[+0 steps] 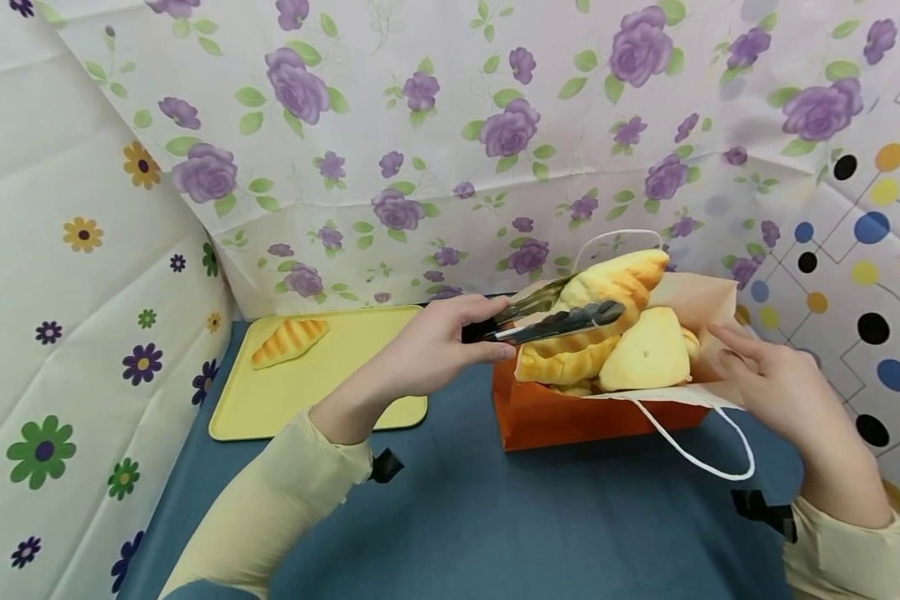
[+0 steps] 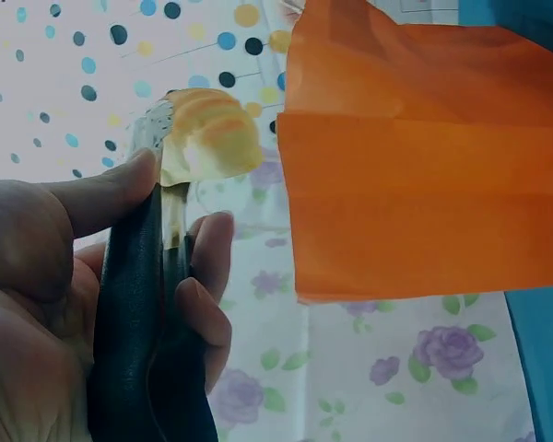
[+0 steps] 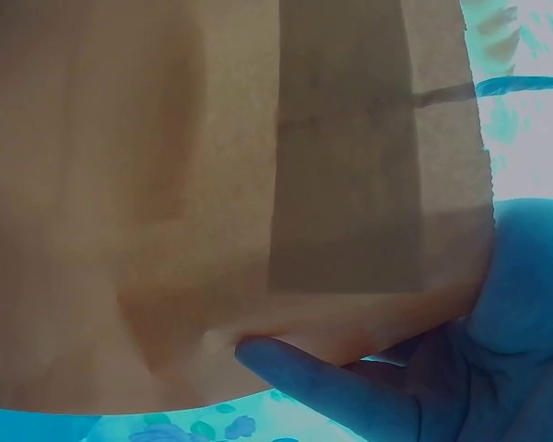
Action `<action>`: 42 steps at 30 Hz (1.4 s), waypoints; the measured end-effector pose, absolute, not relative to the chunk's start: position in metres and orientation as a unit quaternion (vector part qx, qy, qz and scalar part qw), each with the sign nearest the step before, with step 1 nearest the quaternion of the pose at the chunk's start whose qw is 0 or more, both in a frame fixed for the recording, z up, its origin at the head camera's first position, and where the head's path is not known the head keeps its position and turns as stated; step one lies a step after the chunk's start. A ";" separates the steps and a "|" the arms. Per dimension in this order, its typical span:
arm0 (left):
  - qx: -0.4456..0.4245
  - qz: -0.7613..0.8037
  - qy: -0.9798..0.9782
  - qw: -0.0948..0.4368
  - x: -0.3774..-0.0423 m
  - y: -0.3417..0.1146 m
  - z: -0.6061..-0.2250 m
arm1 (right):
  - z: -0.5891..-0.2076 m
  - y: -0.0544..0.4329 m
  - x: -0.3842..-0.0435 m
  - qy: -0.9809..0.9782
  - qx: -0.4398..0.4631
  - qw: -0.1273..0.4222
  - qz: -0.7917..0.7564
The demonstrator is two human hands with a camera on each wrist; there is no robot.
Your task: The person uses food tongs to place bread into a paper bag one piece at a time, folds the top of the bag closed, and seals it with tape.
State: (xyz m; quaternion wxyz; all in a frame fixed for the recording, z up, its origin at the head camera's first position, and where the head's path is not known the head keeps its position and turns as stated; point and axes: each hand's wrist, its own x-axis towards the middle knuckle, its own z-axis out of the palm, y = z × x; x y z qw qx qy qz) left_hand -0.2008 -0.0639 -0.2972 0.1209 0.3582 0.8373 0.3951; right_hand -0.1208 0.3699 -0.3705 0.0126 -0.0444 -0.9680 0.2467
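Note:
My left hand (image 1: 450,342) grips black-handled tongs (image 1: 525,333). Between the tongs' metal ends is a golden croissant-shaped bread (image 1: 622,279), held tilted over the mouth of an orange paper bag (image 1: 562,425). The left wrist view shows my fingers and thumb around the tong handles (image 2: 134,313), with the bread (image 2: 212,138) at their far end. Inside the bag, a pale wedge-shaped piece (image 1: 648,354) and a ridged bread (image 1: 566,362) show near the top; anything lower is hidden. My right hand (image 1: 787,383) holds the bag's right rim, the paper (image 3: 203,230) between thumb and fingers.
On the left lies a yellow tray (image 1: 232,408) with one striped bread (image 1: 291,342) on it. A white cord handle (image 1: 690,458) droops over the bag's front, and another stands behind. Blue cloth (image 1: 457,517) covers the table. Patterned sheets enclose the back and both sides.

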 end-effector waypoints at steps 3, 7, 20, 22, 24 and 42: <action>0.348 0.378 0.847 0.139 -0.203 -0.058 -0.296 | -0.371 0.370 -0.121 -0.968 -0.043 0.014 0.248; 0.329 0.359 0.859 0.159 -0.204 -0.054 -0.298 | -0.370 0.369 -0.121 -0.968 -0.039 0.020 0.248; 0.326 0.276 0.884 0.192 -0.205 -0.054 -0.293 | -0.368 0.366 -0.122 -0.967 -0.038 0.022 0.251; 0.321 0.276 0.887 0.186 -0.205 -0.055 -0.293 | -0.368 0.366 -0.122 -0.967 -0.035 0.024 0.251; 0.320 0.278 0.888 0.182 -0.205 -0.055 -0.293 | -0.368 0.366 -0.121 -0.967 -0.035 0.025 0.251; 0.345 0.349 0.863 0.124 -0.191 -0.075 -0.286 | -0.327 0.376 -0.123 -0.967 -0.083 -0.035 0.239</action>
